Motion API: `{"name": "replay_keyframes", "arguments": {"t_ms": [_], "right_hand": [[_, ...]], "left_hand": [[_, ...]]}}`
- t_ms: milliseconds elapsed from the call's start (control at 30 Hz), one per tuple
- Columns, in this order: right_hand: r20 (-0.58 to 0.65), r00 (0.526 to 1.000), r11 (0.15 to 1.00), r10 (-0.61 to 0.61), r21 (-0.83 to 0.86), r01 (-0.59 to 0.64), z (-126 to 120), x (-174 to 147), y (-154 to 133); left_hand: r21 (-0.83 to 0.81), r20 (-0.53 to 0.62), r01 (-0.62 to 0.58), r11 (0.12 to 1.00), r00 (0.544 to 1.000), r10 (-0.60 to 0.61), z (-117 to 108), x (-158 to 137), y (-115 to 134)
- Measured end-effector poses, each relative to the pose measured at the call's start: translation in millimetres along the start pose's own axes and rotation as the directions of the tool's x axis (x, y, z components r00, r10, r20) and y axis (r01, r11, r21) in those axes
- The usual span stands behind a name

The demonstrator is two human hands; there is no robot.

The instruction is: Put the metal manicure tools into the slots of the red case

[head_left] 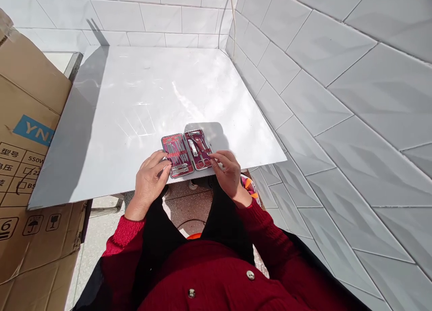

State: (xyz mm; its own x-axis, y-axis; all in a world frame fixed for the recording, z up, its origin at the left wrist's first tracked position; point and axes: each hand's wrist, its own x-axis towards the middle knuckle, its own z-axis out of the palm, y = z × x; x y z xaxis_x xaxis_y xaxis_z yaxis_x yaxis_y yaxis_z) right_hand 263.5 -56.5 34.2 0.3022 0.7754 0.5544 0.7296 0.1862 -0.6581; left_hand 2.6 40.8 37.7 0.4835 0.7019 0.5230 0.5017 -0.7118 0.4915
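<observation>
An open manicure set case [189, 154] lies spread at the table's near edge, its maroon lining facing up. My left hand [151, 178] grips the left half at its outer edge, fingers and thumb closed on the rim. On the opposite side, my right hand [227, 170] pinches the right half's outer edge. Slim metal tools stand in a row under a red strap in the left half, with a nail clipper [179, 169] below them. A larger nail clipper [193, 147] and small scissors [203, 160] sit in the right half.
The white table [151, 90] runs back to a tiled wall [162, 18]. Another tiled wall [324, 104] borders it on the right. Cardboard boxes [30, 90] stand along the left side. A colourful bag [249, 185] is partly visible below the table's right front.
</observation>
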Motion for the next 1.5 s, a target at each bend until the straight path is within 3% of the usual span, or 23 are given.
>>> {"name": "replay_keyframes", "arguments": {"t_ms": [267, 467, 733, 1133, 1500], "right_hand": [[0.014, 0.986, 0.983, 0.163, -0.088, -0.162, 0.7, 12.3, 32.9], [0.000, 0.995, 0.986, 0.099, -0.138, -0.098, 5.4, 10.1, 30.2], [0.044, 0.996, 0.979, 0.071, -0.193, -0.061, 3.1, 10.1, 26.8], [0.034, 0.999, 0.965, 0.015, -0.264, -0.005, 6.7, 8.4, 29.9], [0.083, 0.996, 0.964, 0.030, -0.265, -0.007, 4.6, 5.7, 31.7]], "left_hand": [[0.077, -0.130, 0.118, 0.990, 0.986, -0.107, 5.0, -0.1, -1.6], [0.165, -0.172, 0.177, 0.970, 0.974, -0.149, 7.7, -0.1, -1.5], [0.263, -0.183, 0.142, 0.954, 0.978, -0.095, 10.0, 0.4, -1.4], [0.279, -0.167, 0.138, 0.950, 0.981, -0.093, 10.4, 0.3, 1.4], [0.276, -0.133, 0.210, 0.938, 0.975, -0.180, 10.1, 2.0, 8.7]]}}
